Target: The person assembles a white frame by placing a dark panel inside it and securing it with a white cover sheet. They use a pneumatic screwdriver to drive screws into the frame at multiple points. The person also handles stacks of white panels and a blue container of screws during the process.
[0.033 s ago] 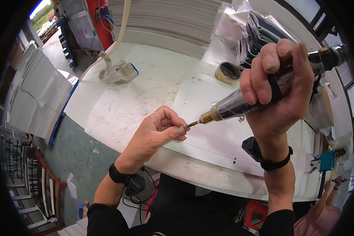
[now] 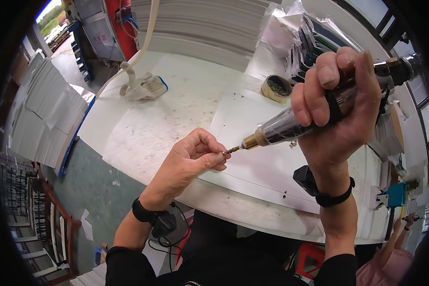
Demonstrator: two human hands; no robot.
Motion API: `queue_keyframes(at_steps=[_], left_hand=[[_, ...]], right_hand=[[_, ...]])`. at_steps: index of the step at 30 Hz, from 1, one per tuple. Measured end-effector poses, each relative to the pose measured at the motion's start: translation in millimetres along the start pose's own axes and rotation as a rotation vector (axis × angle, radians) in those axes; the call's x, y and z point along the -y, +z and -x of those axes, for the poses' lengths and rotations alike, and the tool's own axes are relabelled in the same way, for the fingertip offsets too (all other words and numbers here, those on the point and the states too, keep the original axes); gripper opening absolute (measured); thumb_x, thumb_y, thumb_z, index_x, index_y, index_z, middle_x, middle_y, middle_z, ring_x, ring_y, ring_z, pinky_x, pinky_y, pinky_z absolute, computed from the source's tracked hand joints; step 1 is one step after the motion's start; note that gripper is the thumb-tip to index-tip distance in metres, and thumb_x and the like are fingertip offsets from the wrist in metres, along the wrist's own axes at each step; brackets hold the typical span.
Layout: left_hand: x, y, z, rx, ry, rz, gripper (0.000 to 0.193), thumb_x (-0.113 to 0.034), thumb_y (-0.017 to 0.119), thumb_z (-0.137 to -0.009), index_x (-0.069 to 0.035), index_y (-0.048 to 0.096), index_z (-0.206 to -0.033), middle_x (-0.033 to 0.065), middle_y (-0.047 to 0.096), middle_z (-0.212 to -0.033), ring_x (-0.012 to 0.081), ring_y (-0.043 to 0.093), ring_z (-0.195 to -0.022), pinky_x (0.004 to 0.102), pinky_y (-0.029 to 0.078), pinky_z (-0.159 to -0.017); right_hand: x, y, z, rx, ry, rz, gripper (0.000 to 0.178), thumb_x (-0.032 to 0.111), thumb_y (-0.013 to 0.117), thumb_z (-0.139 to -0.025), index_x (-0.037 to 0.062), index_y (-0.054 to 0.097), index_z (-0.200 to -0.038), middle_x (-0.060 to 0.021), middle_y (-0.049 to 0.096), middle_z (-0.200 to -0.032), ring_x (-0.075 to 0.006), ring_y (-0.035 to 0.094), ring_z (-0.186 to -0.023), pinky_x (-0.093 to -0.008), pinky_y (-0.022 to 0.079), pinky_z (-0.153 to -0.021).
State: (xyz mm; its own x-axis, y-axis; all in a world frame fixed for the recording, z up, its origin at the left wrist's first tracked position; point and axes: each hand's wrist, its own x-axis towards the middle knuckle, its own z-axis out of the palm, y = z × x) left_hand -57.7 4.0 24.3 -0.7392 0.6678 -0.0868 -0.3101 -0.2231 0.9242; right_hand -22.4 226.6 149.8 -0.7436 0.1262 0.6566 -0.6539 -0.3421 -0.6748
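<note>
In my right hand is a power screwdriver, tilted with its brass-coloured nose down to the left. My fingers wrap around its body. The bit meets a small screw that my left hand pinches between thumb and fingertips. Both hands are above a white panel lying on the table. A small dark piece of hardware rests near the panel's front edge. Other small bits of metal on the panel lie partly behind the screwdriver.
A round tub of small screws stands beyond the screwdriver. At the far left of the table lies a work glove near a pale hose. Stacked white panels rise behind. Another person is at the lower right.
</note>
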Motion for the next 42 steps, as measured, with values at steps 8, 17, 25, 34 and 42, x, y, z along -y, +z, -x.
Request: queue_keyframes(at_steps=[8, 17, 25, 34, 42], left_hand=[[3, -4, 0, 0.030, 0.008, 0.037, 0.014, -0.010, 0.071, -0.099, -0.008, 0.058, -0.106, 0.0071, 0.069, -0.105, 0.0153, 0.071, -0.104, 0.0295, 0.062, -0.089], [-3, -4, -18, -0.085, 0.233, -0.467, 0.016, -0.004, 0.068, -0.099, -0.003, 0.059, -0.112, 0.0103, 0.074, -0.109, 0.0161, 0.072, -0.107, 0.0297, 0.057, -0.090], [-7, -9, -42, -0.061, 0.195, -0.723, 0.027, 0.005, 0.056, -0.098, -0.002, 0.056, -0.125, 0.0107, 0.072, -0.120, 0.0180, 0.067, -0.118, 0.0324, 0.048, -0.106], [-2, -15, -45, -0.035, 0.232, -0.807, 0.029, 0.003, 0.056, -0.098, -0.002, 0.055, -0.127, 0.0132, 0.068, -0.125, 0.0222, 0.064, -0.124, 0.0351, 0.048, -0.110], [-4, -8, -27, -0.057, 0.325, -1.026, 0.035, 0.001, 0.067, -0.093, -0.004, 0.056, -0.126, 0.0168, 0.068, -0.125, 0.0314, 0.067, -0.117, 0.0391, 0.053, -0.101]], right_hand=[[3, 1, -4, 0.010, 0.075, 0.083, 0.033, 0.037, 0.041, -0.112, 0.0089, 0.056, -0.102, -0.0047, 0.060, -0.086, -0.0081, 0.042, -0.046, -0.0262, 0.043, -0.043], [-24, 1, -20, 0.094, 0.029, 0.087, 0.037, 0.040, 0.046, -0.109, 0.0051, 0.056, -0.102, -0.0076, 0.062, -0.086, -0.0097, 0.046, -0.046, -0.0277, 0.045, -0.047], [-55, 17, -30, 0.047, 0.128, 0.360, 0.033, 0.036, 0.063, -0.103, 0.0047, 0.057, -0.094, -0.0074, 0.062, -0.073, -0.0093, 0.051, -0.045, -0.0265, 0.043, -0.044], [-70, 13, -29, 0.016, 0.090, 0.367, 0.032, 0.034, 0.068, -0.100, 0.0053, 0.057, -0.092, -0.0092, 0.063, -0.071, -0.0113, 0.052, -0.044, -0.0272, 0.044, -0.043], [-77, 7, -36, 0.088, 0.137, 0.326, 0.033, 0.033, 0.066, -0.101, 0.0054, 0.058, -0.084, -0.0085, 0.063, -0.069, -0.0103, 0.052, -0.045, -0.0268, 0.045, -0.044]])
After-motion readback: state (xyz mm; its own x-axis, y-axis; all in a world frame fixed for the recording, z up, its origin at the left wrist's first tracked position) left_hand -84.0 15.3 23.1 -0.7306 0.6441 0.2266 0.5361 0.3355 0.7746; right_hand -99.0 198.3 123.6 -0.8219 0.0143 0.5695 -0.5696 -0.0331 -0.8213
